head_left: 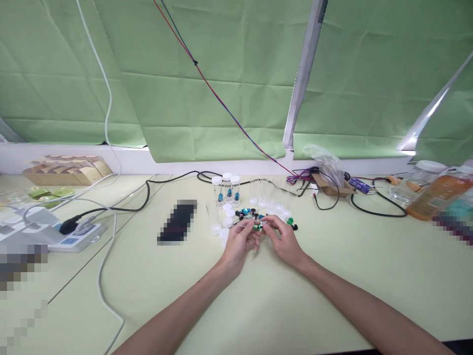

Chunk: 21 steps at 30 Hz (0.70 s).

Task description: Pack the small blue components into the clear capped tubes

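Observation:
Both of my hands meet over the table at the middle of the head view. My left hand (238,244) pinches a small green part (256,228) with a black end; a thin metal rod seems to run out from it to the left. The fingers of my right hand (285,241) close on the other end of this part, by a small whitish piece. Just beyond the hands lies a pile of small blue, black and metal parts (246,213). Green pieces (290,221) and a black piece (294,227) lie to the right. White caps (227,213) are on the left, partly hidden.
Capped clear tubes (235,190) with blue parts inside stand behind the pile; uncapped tubes (263,190) are beside them. A dark pixelated rectangle (178,222) lies left. Power strip (76,239), cables (148,190), cardboard boxes (70,172), an open carton (332,187) and bottles (438,197) surround the workspace.

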Each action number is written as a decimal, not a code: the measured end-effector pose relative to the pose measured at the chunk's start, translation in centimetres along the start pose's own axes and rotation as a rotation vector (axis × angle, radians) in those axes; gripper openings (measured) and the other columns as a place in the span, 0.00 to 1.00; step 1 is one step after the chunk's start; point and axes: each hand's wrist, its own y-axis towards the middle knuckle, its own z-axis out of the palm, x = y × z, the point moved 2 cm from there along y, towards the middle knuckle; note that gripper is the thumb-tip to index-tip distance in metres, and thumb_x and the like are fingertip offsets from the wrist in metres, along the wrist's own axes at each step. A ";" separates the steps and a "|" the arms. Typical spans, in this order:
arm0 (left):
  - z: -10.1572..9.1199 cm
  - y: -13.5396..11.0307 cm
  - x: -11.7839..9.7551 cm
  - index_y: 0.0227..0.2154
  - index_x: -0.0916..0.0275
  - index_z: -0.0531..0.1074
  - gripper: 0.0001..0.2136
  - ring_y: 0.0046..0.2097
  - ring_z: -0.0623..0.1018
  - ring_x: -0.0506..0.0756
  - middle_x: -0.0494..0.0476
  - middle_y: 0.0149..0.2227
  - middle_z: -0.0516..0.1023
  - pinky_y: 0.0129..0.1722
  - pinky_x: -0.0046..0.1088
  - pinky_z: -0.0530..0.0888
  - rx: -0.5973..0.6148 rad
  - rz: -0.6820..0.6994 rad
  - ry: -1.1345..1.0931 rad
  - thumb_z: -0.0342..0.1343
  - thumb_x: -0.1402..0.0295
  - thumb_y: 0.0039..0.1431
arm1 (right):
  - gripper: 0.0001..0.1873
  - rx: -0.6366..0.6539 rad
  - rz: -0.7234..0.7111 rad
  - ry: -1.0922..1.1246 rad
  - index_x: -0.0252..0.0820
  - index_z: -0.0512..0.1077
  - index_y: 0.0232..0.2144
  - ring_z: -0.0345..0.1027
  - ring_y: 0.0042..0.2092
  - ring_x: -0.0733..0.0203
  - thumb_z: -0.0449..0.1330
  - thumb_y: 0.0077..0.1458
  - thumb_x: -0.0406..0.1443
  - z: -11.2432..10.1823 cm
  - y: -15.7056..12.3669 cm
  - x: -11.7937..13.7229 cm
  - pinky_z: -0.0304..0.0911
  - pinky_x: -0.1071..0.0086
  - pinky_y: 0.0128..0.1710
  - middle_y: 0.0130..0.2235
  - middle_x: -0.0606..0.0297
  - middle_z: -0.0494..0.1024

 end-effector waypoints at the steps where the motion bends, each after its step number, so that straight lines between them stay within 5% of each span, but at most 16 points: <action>1: 0.0 0.0 -0.1 0.33 0.66 0.73 0.14 0.23 0.69 0.48 0.55 0.25 0.73 0.19 0.22 0.65 -0.001 0.001 0.001 0.63 0.59 0.53 | 0.10 -0.003 0.002 0.001 0.43 0.70 0.43 0.73 0.38 0.57 0.53 0.64 0.40 0.0 0.0 0.1 0.67 0.64 0.41 0.35 0.62 0.78; 21: 0.0 -0.1 -0.1 0.33 0.66 0.73 0.12 0.22 0.69 0.47 0.54 0.26 0.73 0.19 0.22 0.65 0.010 0.005 -0.001 0.61 0.60 0.55 | 0.09 -0.002 -0.036 0.032 0.43 0.69 0.45 0.71 0.42 0.58 0.54 0.63 0.37 -0.1 -0.1 0.0 0.66 0.64 0.44 0.41 0.61 0.76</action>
